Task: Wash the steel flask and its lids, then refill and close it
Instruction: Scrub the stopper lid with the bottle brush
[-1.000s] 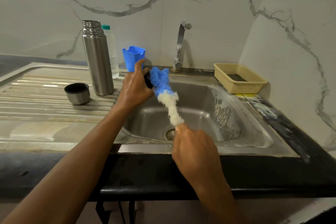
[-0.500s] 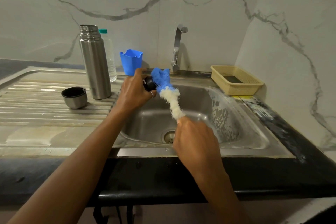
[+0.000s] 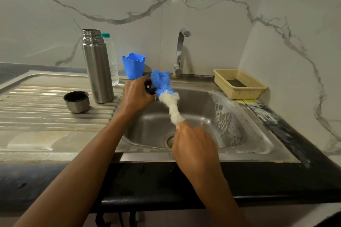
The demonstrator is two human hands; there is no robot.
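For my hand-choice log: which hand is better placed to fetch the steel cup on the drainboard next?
Likely left: the left hand is nearer the steel cup, though it holds a small dark lid; the right hand grips the brush over the sink.

brush [image 3: 170, 106] shifted slightly against lid [image 3: 150, 89], left hand [image 3: 137, 96] turned

Steel sink top [image 3: 46, 112] w/ flask [image 3: 97, 72], cup lid [image 3: 76, 101], btl [image 3: 113, 64], blue cup [image 3: 133, 65].
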